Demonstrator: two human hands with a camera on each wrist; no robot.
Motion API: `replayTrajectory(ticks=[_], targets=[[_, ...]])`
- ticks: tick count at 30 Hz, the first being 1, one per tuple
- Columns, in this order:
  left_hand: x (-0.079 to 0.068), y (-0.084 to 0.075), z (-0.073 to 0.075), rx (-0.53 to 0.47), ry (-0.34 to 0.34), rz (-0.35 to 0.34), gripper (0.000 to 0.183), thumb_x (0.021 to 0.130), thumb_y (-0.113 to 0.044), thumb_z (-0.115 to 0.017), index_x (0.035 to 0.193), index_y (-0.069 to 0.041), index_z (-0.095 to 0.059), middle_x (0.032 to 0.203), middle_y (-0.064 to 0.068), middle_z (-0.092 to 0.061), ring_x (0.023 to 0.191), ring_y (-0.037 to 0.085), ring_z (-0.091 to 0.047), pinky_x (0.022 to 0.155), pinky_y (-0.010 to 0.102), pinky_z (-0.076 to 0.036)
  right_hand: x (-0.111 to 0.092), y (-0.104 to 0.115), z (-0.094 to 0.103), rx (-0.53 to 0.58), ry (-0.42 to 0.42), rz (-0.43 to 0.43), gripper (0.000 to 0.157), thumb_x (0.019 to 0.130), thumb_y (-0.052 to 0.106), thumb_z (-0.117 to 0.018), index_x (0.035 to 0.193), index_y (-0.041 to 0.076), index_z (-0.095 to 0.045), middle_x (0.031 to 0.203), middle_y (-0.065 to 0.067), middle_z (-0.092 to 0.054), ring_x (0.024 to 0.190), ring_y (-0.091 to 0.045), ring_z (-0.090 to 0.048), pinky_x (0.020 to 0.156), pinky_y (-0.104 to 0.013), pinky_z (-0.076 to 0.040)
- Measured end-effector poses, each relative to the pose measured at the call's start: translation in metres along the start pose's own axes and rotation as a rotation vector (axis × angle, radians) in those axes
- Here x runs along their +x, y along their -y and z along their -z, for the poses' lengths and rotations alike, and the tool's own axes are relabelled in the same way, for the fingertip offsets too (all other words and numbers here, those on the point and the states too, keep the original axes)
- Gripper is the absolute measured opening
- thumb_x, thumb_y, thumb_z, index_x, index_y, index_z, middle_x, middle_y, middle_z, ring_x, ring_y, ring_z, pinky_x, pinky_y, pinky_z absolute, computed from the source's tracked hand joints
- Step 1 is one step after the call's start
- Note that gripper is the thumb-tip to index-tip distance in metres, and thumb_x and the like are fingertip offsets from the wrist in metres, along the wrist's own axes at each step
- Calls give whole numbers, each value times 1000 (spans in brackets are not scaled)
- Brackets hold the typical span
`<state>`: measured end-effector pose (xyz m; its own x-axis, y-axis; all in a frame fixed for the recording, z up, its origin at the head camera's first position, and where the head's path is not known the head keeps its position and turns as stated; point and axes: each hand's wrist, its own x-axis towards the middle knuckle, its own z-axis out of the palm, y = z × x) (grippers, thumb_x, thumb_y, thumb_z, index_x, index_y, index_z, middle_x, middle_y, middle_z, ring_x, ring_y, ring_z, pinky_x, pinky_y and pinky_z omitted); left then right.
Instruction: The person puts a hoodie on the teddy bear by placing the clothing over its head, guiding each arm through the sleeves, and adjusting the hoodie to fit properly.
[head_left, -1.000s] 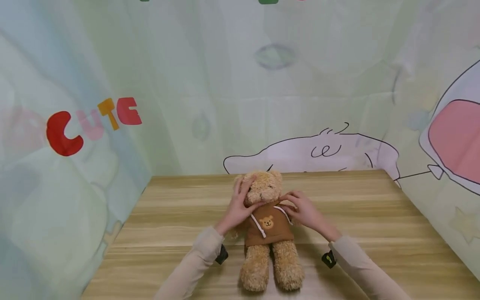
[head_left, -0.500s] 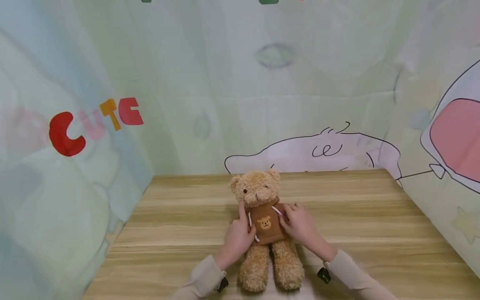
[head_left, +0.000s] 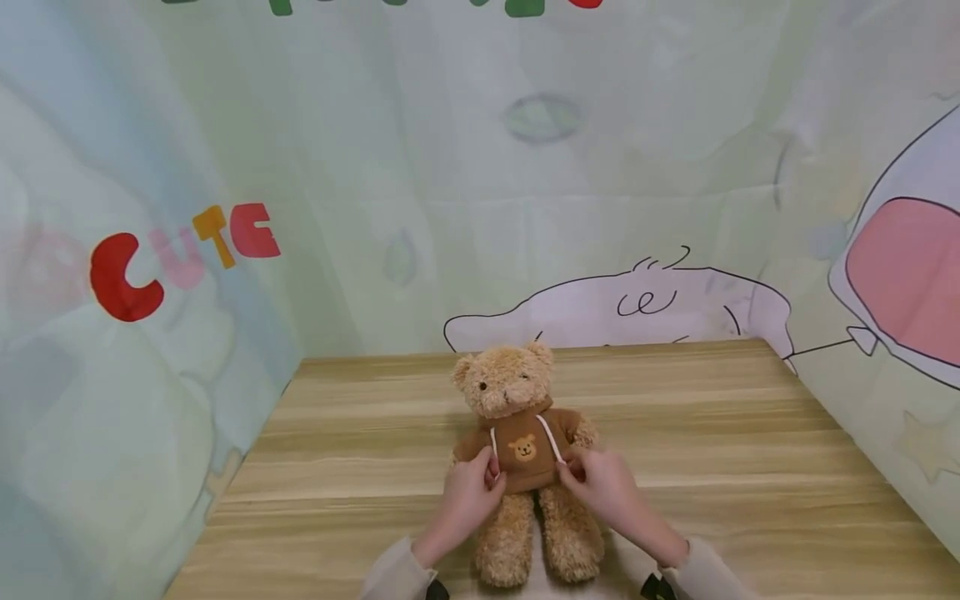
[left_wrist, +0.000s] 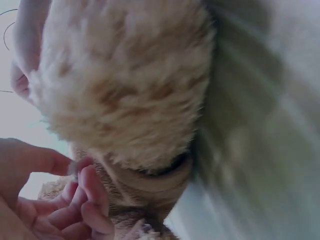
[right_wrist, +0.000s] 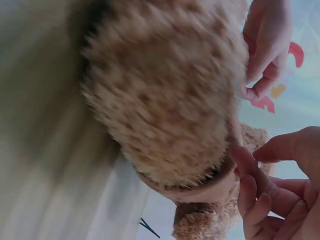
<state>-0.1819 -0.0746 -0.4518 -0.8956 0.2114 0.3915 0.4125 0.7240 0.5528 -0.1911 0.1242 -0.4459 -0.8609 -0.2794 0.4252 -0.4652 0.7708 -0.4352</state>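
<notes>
A fluffy tan teddy bear (head_left: 504,385) in a brown hoodie (head_left: 534,480) lies face up, its feet toward me. My left hand (head_left: 468,493) pinches the lower end of the hoodie's left white drawstring (head_left: 493,440) between thumb and fingers. In the left wrist view, a pale tip shows at that pinch of my left hand (left_wrist: 60,200). The right drawstring (head_left: 550,435) runs down, slanting, to my right hand (head_left: 606,487), whose thumb and index finger pinch its end. In the right wrist view, the bear's leg (right_wrist: 160,100) fills the middle, and the string is too small to make out.
The bear lies on a wood-grain table (head_left: 360,433). Behind the table hangs a pale green printed cloth (head_left: 420,200), with more cloth on both sides. Black wrist cameras (head_left: 657,586) sit under the sleeves.
My left hand has left the bear's head and come down to the left drawstring's end. My right hand has slid down along the right drawstring, which now hangs straighter.
</notes>
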Motion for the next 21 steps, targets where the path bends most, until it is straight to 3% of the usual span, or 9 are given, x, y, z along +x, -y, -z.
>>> replayTrajectory(ticks=[7,11,15,16,19,21], targets=[[-12,6,2,-12,70,85,20,83,-19,-59,71,-8,-47,57,-4,-48,50,-1,-39,46,15,-34,-13,-5,-7,-84,-116,135,11,69,18,-73,69,17,-61,54,11,-57,48,2,-44,46,-11,-33],[-19,6,4,-15,125,117,29,85,-32,-57,82,-5,-47,64,-1,-48,54,4,-37,49,17,-33,-21,-7,-6,-112,-114,107,20,67,25,-74,74,18,-57,62,10,-57,56,-3,-48,50,-16,-37],[-24,3,5,-163,223,178,46,84,-35,-57,107,1,-40,65,4,-47,48,7,-37,44,22,-37,-32,-4,0,-103,9,-12,37,71,35,-71,97,13,-57,78,0,-60,57,-8,-48,49,-20,-37],[-26,2,5,-209,236,179,51,84,-34,-59,112,2,-37,71,9,-50,51,11,-44,48,26,-43,-34,-3,2,-90,48,-40,42,72,37,-70,103,13,-56,80,-2,-60,57,-9,-49,49,-21,-38],[-27,2,2,-318,266,157,65,81,-26,-63,124,4,-27,93,27,-55,75,32,-59,67,44,-50,-39,-2,7,-19,173,-88,57,75,40,-67,121,13,-47,69,-1,-58,53,-7,-46,46,-22,-36],[-26,3,-3,-353,270,118,71,78,-19,-67,128,4,-22,115,34,-46,102,43,-52,83,52,-44,-42,-4,8,51,239,-82,61,76,37,-67,126,10,-43,59,4,-50,49,-3,-42,44,-20,-35]])
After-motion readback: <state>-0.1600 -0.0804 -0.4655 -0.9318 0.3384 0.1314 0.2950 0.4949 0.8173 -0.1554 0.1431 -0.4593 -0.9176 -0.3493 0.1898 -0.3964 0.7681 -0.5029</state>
